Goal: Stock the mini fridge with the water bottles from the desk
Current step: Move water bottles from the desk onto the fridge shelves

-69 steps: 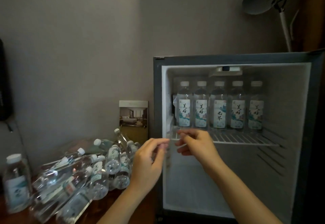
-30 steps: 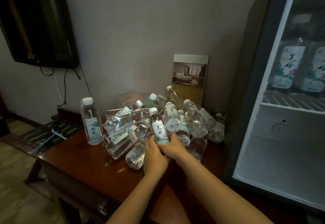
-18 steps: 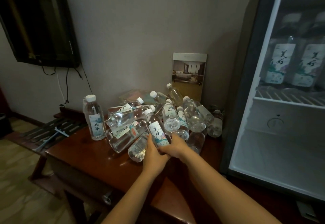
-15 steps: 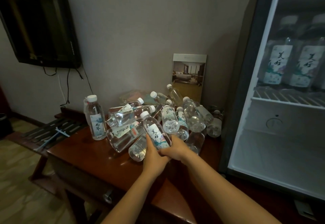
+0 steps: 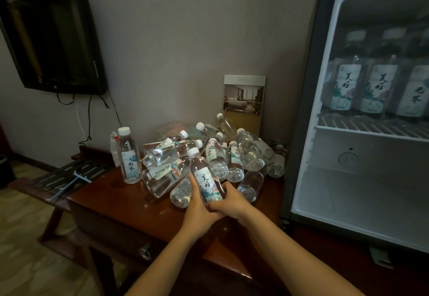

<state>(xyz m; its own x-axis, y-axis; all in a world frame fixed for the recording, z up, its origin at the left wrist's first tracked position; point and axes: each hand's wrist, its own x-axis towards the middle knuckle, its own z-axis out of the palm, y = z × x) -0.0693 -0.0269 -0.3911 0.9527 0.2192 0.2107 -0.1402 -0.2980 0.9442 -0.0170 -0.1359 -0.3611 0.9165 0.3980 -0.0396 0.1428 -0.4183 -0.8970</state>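
A heap of several clear water bottles with white caps lies on the dark wooden desk. Both hands hold one labelled water bottle at the heap's front, tilted with its cap up and to the left. My left hand grips its lower left side, and my right hand wraps its base from the right. The mini fridge stands open at the right, with a row of upright bottles on its wire shelf. Its lower compartment holds nothing.
One bottle stands upright at the heap's left. A framed picture card leans on the wall behind the heap. A black TV hangs at upper left. A low slatted rack sits left of the desk.
My hands left the fridge shelf and went to the heap on the desk. Both closed on one bottle and lifted it out, tilting it more upright.
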